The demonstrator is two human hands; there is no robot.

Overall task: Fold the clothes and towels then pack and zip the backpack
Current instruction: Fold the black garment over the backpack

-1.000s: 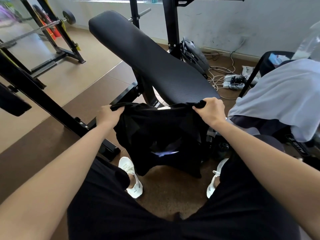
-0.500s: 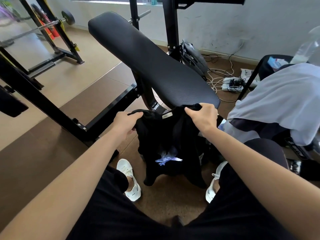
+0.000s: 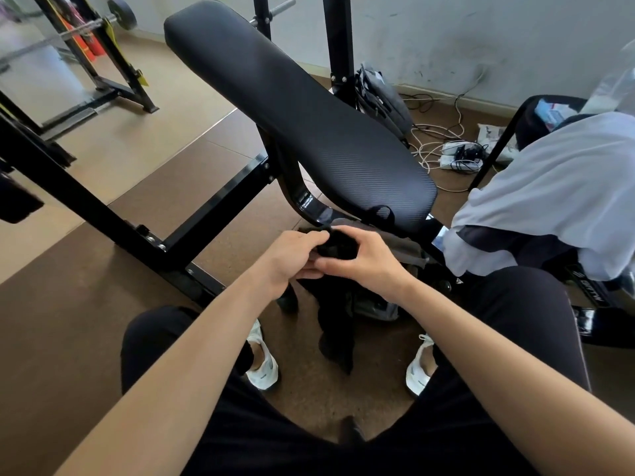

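Left hand (image 3: 292, 257) and right hand (image 3: 366, 261) meet, gripping a hanging black garment (image 3: 335, 338), where squaring its edges should keep the fold flat.

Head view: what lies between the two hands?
The bunched black garment, gripped by the left hand and right hand; the head view shows it.

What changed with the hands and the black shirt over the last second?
The left hand and right hand moved inward until they meet, bringing the two held corners of the shirt together. The shirt was spread wide before and now hangs as a narrow bunch. Both hands kept their grip. The bench and white cloth stayed put.
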